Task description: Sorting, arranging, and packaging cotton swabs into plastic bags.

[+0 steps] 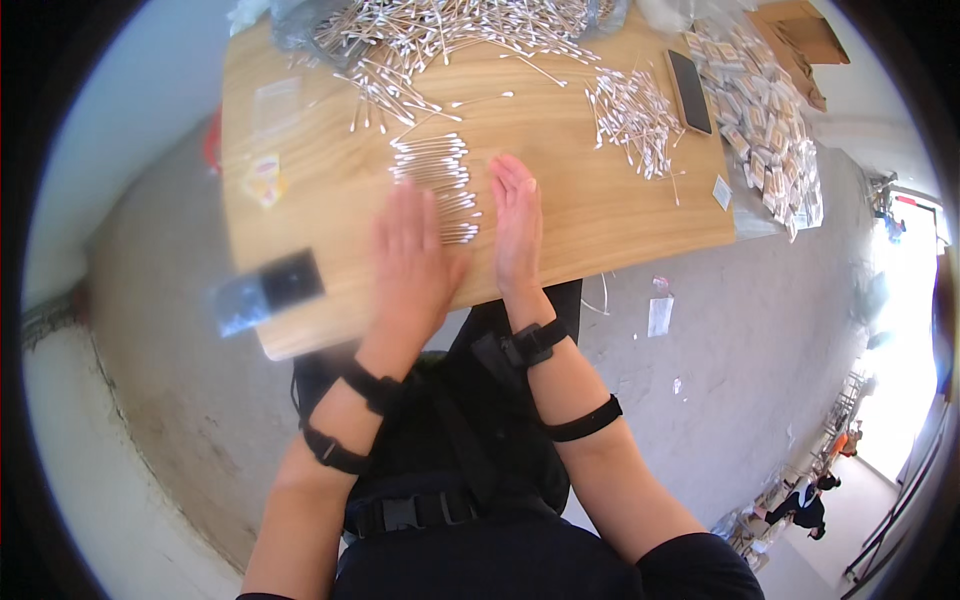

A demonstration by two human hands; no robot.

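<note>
Neat rows of cotton swabs point(432, 160) lie side by side on the wooden table point(580, 225) before me. My left hand point(412, 255), slightly blurred, is palm down with straight fingers at their left side, covering some of their ends. On the other side stands my right hand point(516, 220), on edge, its fingers stretched upward and the palm facing the swabs. A narrow gap separates it from the swab tips. Neither hand grips anything. Beyond them spreads a big loose heap of cotton swabs point(450, 30), partly in a clear plastic bag point(293, 22).
A smaller swab pile point(635, 120) lies at the right, beside a dark phone point(690, 92). Many small packed bundles point(765, 125) fill the far right. A dark, shiny flat object point(270, 290) sits at the left front corner. Two people point(800, 505) appear far off at right.
</note>
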